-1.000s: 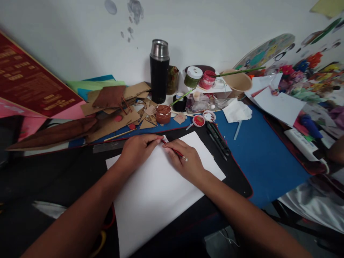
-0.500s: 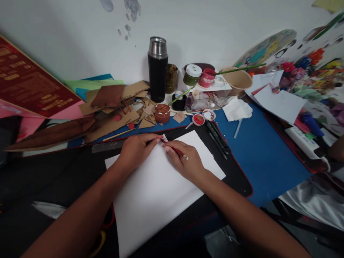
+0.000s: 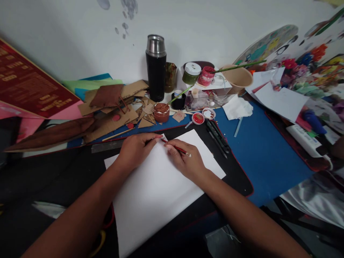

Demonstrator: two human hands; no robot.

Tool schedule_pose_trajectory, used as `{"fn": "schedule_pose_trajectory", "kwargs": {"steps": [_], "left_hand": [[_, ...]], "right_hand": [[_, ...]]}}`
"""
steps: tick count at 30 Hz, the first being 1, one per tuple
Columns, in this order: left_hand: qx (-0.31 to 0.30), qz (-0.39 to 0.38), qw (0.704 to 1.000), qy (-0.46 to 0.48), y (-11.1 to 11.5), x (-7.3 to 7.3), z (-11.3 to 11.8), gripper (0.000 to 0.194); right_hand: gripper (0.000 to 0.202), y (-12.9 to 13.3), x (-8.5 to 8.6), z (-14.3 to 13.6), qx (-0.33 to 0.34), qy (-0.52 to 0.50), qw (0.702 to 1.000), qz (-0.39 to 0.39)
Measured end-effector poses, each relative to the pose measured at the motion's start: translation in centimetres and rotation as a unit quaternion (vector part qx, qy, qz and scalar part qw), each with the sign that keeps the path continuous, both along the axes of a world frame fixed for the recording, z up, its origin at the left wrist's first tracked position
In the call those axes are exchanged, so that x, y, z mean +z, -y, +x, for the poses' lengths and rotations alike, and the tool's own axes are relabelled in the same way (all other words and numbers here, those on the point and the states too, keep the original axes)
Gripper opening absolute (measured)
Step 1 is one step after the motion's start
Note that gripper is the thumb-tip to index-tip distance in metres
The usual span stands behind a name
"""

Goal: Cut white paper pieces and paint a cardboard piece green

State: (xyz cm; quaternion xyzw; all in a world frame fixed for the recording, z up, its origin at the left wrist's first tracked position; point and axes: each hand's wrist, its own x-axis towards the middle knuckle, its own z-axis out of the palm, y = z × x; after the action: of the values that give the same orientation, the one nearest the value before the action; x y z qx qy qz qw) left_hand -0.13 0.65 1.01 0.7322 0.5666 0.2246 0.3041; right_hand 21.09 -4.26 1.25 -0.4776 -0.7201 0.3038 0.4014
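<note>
A large white sheet of paper point(image 3: 161, 200) lies on the black mat point(image 3: 239, 179), its upper part near my fingertips. My right hand point(image 3: 186, 159) is closed on a red and black pencil point(image 3: 180, 149), with the tip end toward the upper left and the eraser end toward the lower right. Thumb and fingers pinched, my left hand point(image 3: 137, 148) rests over the paper's upper left edge. Its fingertips meet beside the pencil's tip and a small raised corner of paper. What they pinch is too small to make out.
Behind the paper stand a black tumbler point(image 3: 156, 71), a brown paint jar point(image 3: 161, 112) and cardboard scraps point(image 3: 113, 123). Dark pens point(image 3: 216, 138) lie right of the sheet, near an open red paint pot point(image 3: 198, 118). Scissors point(image 3: 49, 209) are partly under my left forearm.
The pencil's eraser end has shifted slightly right and down with my right hand. My left hand keeps nearly the same place; the view has moved a little.
</note>
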Motion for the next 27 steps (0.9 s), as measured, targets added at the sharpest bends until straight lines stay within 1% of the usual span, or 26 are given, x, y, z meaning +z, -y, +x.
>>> {"fn": "schedule_pose_trajectory", "kwargs": {"steps": [4,9,16,20,27], "left_hand": [[0.002,-0.006,1.000,-0.002,0.02,0.13,0.06,0.029],[0.003,0.000,1.000,0.002,0.02,0.11,0.06,0.030],[0.002,-0.006,1.000,0.008,0.07,0.10,0.09,0.032],[0.004,-0.007,1.000,0.006,0.09,0.16,0.11,0.034],[0.003,-0.004,1.000,0.005,0.03,0.20,0.15,0.032]], "right_hand": [[0.021,0.03,0.13,0.11,-0.006,-0.015,1.000,-0.015],[0.022,0.00,-0.10,0.29,-0.024,-0.033,0.998,-0.036],[0.024,0.19,-0.05,0.41,-0.047,-0.096,0.992,-0.073],[0.026,0.24,-0.08,0.47,-0.039,-0.113,0.989,-0.092],[0.025,0.12,-0.49,0.49,-0.015,-0.096,0.991,-0.090]]}}
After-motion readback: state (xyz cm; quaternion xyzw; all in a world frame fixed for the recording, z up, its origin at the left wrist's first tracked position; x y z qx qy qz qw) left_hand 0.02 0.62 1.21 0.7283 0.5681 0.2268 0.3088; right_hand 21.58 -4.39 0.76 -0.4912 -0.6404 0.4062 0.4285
